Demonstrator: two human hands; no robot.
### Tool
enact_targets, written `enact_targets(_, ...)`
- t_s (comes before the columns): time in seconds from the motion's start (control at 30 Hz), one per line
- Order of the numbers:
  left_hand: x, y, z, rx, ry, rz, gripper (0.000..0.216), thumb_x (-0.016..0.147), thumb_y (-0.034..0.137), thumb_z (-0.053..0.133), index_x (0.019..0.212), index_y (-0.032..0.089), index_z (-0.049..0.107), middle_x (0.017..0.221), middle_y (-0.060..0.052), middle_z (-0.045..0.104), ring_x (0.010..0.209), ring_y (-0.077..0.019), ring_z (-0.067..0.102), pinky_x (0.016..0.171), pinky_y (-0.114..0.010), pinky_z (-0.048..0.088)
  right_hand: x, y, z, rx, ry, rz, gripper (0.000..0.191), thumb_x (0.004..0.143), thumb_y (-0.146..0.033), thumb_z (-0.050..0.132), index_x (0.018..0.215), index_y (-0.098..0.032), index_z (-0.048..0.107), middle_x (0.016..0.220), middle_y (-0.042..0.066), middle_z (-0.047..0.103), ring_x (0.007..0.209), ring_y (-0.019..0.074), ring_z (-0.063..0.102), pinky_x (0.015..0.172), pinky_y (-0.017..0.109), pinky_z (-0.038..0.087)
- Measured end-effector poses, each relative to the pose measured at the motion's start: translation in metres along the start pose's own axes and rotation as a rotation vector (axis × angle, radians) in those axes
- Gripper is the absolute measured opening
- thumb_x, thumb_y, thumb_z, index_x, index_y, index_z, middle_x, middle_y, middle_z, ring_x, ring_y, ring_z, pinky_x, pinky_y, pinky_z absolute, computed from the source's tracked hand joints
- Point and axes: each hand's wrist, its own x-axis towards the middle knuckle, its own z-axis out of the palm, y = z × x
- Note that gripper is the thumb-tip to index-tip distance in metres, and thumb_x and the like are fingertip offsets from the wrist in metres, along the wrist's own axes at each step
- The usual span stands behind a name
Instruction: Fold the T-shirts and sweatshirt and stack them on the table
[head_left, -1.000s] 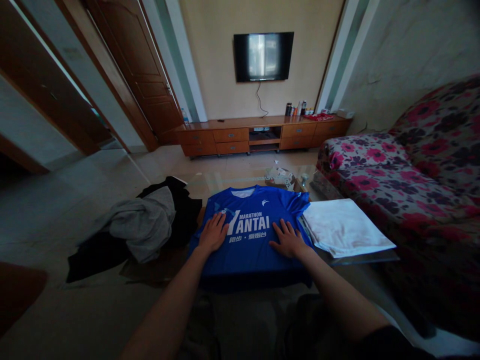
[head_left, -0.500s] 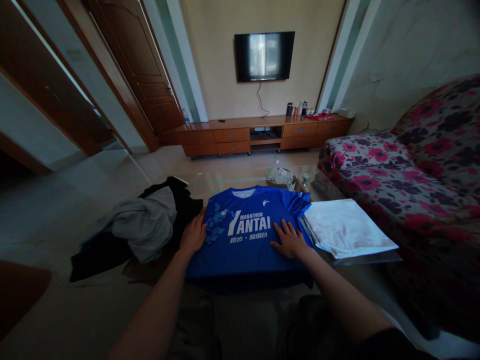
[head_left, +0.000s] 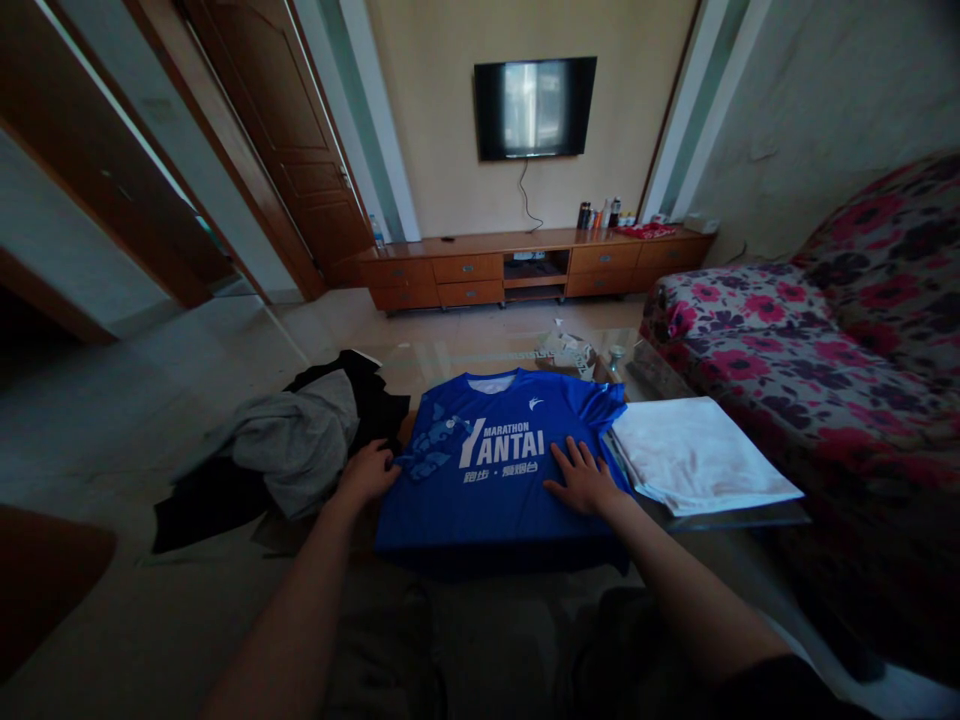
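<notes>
A blue T-shirt [head_left: 487, 510] with white lettering on its front lies spread on the glass table, its neck opening away from me and its lower part hanging over the near edge. My left hand [head_left: 370, 472] is at its left side, thumb and fingers pinched on the sleeve fabric, which is drawn out to a point. Flat on the right of the shirt's front rests my right hand [head_left: 583, 478], fingers spread, gripping nothing. Just right of the shirt is a folded white cloth [head_left: 705, 455].
To the left lies a heap with a grey garment [head_left: 300, 440] and black clothing [head_left: 202, 505]. Crumpled tissue [head_left: 566, 348] sits at the table's far side. A flowered sofa [head_left: 847, 370] stands right; a low wooden cabinet [head_left: 469, 270] is under the television [head_left: 534, 108].
My left hand has slid outward to the left and closed on the T-shirt's sleeve, pulling it sideways. My right hand has stayed in place on the shirt. The view has shifted slightly.
</notes>
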Motion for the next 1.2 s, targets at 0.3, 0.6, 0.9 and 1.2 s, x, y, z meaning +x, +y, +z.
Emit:
enact_targets(0.3, 0.004, 0.011, -0.007, -0.02, -0.032, -0.114, 0.045, 0.086, 0.051, 0.048, 0.092, 0.02, 0.081, 0.147, -0.015, 0.057, 0.131, -0.0361, 0.055, 0.108, -0.044, 0.043, -0.003, -0.002, -0.003, -0.01, -0.014, 0.009, 0.087, 0.095, -0.071, 0.038, 0.166, -0.032, 0.007, 0.172, 0.007, -0.011, 0.157, 0.0353, -0.008, 0.122, 0.061, 0.006)
enact_targets(0.6, 0.007, 0.02, 0.004, -0.068, 0.08, -0.155, 0.043, 0.091, 0.056, 0.048, 0.087, 0.024, 0.077, 0.139, -0.013, 0.058, 0.128, -0.0365, 0.054, 0.105, -0.053, 0.042, -0.003, -0.003, -0.005, 0.004, -0.023, 0.014, 0.088, 0.095, -0.071, 0.04, 0.166, -0.031, 0.007, 0.172, 0.008, -0.012, 0.157, 0.0359, -0.008, 0.122, 0.061, 0.005)
enact_targets(0.9, 0.002, 0.034, 0.0, 0.06, 0.15, -0.196, 0.035, 0.092, 0.037, 0.046, 0.103, 0.017, 0.072, 0.123, -0.019, 0.063, 0.117, -0.0367, 0.059, 0.097, -0.05, 0.048, -0.003, -0.007, -0.004, 0.022, -0.058, 0.045, 0.085, 0.096, -0.067, 0.039, 0.165, -0.033, 0.003, 0.171, 0.007, -0.017, 0.156, 0.0391, -0.012, 0.115, 0.073, 0.008)
enact_targets(1.2, 0.004, 0.088, 0.02, -0.097, 0.202, 0.154, 0.061, 0.102, 0.047, 0.034, 0.155, 0.017, 0.041, 0.165, -0.011, 0.035, 0.154, -0.0287, 0.027, 0.125, -0.045, 0.022, 0.001, -0.005, -0.023, 0.061, 0.073, -0.003, 0.078, 0.093, -0.064, 0.049, 0.161, -0.031, 0.029, 0.169, 0.013, 0.016, 0.152, 0.042, 0.015, 0.115, 0.066, 0.019)
